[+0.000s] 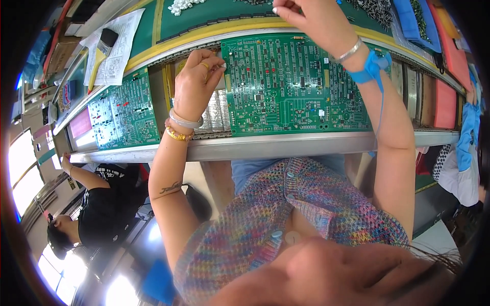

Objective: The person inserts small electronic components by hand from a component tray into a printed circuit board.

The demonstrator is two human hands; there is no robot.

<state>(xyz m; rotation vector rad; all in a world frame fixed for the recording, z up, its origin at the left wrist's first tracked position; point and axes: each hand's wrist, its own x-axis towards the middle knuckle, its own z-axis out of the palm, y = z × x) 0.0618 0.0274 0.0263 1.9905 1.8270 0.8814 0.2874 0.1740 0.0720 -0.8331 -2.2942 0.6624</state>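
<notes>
The step in hand looked like seating a small part into the large green circuit board [296, 84] lying on the conveyor rails [265, 145] just ahead of the person; to do it well, the board edge had to be steadied and the part fed straight down. The left hand [198, 81], at the board's nine o'clock edge, had its fingers curled shut, pinching the board's corner. The right hand [319, 23], at twelve o'clock, reached with fingertips pinched toward the parts trays [245, 20]; whether it held anything I cannot tell.
</notes>
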